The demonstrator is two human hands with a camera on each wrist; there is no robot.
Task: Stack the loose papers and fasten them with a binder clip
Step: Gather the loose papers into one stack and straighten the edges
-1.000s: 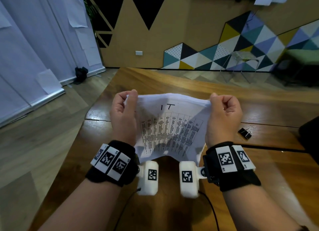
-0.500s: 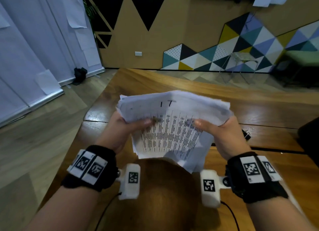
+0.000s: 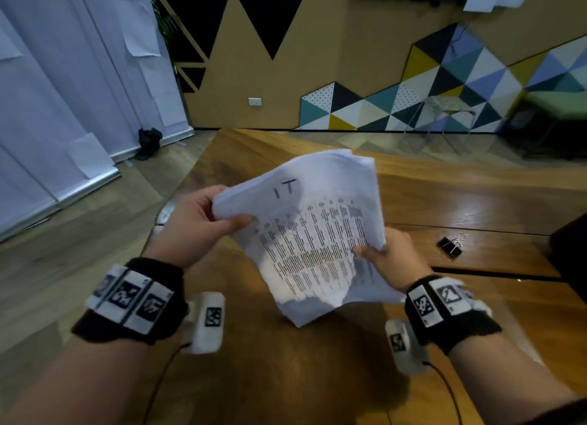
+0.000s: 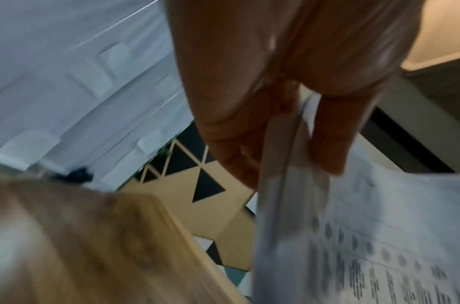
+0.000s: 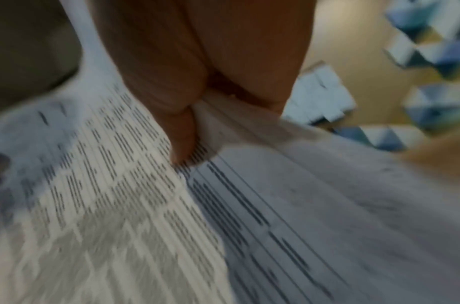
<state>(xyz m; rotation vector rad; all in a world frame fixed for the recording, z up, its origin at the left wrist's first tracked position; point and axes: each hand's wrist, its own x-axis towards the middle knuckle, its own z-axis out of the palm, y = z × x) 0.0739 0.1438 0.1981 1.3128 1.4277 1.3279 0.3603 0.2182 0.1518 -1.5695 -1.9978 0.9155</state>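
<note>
Paper like this is light and floppy: your left hand [image 3: 197,224] and right hand [image 3: 389,256] each pinch the papers [image 3: 317,234] at opposite edges. Hold near 1 squared edge for the binder clip [image 3: 450,246], lower right.

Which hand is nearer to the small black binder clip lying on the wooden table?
Right. The right hand grips the papers just left of the clip; the left hand is beyond the stack.

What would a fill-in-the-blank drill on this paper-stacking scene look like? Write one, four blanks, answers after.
1. The stack of papers is held by ____ hands.
2. The binder clip lies on the ____.
3. The clip's colour is ____.
4. The letters handwritten on the top sheet are ____.

Missing words: both; table; black; IT
</note>
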